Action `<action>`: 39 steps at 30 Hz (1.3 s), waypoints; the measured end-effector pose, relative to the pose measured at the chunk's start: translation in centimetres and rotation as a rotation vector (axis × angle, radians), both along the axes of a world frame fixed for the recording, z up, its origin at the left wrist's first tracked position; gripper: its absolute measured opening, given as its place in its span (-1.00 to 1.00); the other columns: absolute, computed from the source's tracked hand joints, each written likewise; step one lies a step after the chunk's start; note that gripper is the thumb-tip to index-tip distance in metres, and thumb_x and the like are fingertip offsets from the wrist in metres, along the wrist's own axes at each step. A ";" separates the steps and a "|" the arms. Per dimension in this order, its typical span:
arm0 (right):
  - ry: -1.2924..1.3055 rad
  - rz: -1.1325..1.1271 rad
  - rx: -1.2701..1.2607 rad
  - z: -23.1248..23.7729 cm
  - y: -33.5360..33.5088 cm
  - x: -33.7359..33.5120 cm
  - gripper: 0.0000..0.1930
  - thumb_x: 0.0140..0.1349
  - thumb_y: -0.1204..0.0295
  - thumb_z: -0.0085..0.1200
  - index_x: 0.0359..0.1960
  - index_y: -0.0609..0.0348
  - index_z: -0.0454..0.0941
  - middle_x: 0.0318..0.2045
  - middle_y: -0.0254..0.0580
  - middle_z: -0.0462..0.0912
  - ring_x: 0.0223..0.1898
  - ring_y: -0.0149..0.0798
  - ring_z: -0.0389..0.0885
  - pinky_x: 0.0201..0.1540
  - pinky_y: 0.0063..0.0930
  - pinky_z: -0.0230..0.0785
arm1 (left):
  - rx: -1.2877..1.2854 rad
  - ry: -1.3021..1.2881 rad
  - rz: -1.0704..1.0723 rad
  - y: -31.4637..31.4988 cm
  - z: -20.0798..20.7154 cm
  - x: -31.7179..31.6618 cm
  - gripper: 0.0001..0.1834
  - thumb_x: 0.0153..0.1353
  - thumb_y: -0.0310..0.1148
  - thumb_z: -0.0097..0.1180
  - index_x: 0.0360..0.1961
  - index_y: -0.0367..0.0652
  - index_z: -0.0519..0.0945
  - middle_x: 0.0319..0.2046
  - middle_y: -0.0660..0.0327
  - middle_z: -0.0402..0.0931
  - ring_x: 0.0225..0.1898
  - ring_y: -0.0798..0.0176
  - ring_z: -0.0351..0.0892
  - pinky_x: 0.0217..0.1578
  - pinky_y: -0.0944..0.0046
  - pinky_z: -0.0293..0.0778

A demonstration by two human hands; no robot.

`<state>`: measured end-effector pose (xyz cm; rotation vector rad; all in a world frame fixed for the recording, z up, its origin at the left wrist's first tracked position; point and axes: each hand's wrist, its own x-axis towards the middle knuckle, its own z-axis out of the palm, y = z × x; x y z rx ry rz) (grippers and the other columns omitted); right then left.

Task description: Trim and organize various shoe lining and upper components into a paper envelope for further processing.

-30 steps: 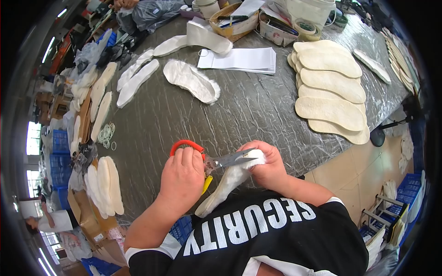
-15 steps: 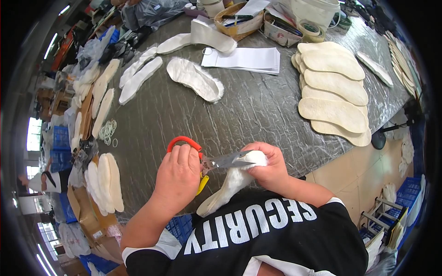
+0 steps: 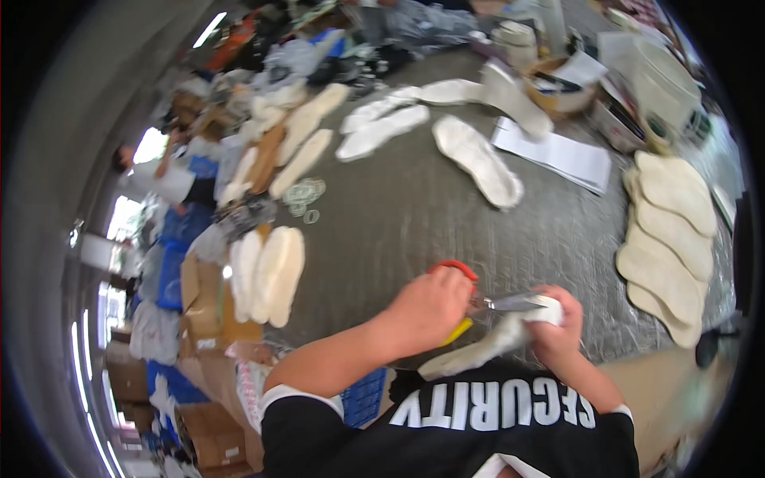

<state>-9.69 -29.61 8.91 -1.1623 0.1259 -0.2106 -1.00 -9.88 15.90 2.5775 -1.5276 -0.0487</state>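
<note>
My left hand [image 3: 430,309] is closed round the red and yellow handles of a pair of scissors [image 3: 510,303]. Their metal blades reach right, to the end of a fluffy white insole [image 3: 476,350]. That end is gripped by my right hand [image 3: 560,328], its fingers wrapped over the edge. The insole slants down and left toward my black shirt. Motion blur hides how far apart the blades are. Beyond my hands, another fleecy insole [image 3: 478,162] lies alone on the dark table [image 3: 374,239].
Overlapping cream insoles [image 3: 669,239] are stacked at the right. White paper sheets [image 3: 554,154], a basket [image 3: 558,92] and a white bucket [image 3: 657,92] sit at the far right. More insoles [image 3: 271,275] and rubber bands [image 3: 304,193] lie leftward. A person [image 3: 167,175] stands far left.
The view has swung left, so table and hands appear farther right, and a person at the left shows more fully. Both hands keep their holds on the scissors and the insole.
</note>
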 end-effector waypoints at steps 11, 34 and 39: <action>-0.077 0.081 0.094 0.0 0.6 0.5 -0.80 -0.12 0.71 0.09 -0.41 0.21 0.48 -0.38 -0.35 0.54 -0.37 -0.50 0.47 -0.30 -0.64 0.31 | -0.091 0.008 0.019 0.2 -0.7 -0.1 -0.65 -0.13 -0.46 0.13 -0.31 -0.42 0.37 -0.34 -0.01 0.36 -0.27 -0.01 0.42 -0.27 0.17 0.43; -0.088 0.152 0.311 0.4 0.4 1.9 -0.73 0.19 0.30 0.09 -0.21 0.21 0.38 -0.35 -0.30 0.55 -0.33 -0.48 0.50 -0.24 -0.61 0.35 | -0.579 0.624 0.283 -1.0 0.1 -0.9 -0.72 0.10 -0.37 0.17 -0.36 -0.31 0.34 -0.41 0.04 0.41 -0.39 0.08 0.46 -0.35 0.21 0.39; -0.061 0.102 0.239 0.8 0.6 1.8 -0.85 0.21 0.44 0.04 -0.23 0.17 0.39 -0.36 -0.34 0.55 -0.34 -0.53 0.48 -0.27 -0.64 0.34 | -0.406 0.570 0.248 -1.8 0.5 -0.3 -0.69 0.09 -0.38 0.18 -0.24 -0.33 0.38 -0.36 0.06 0.42 -0.37 0.14 0.48 -0.30 0.25 0.41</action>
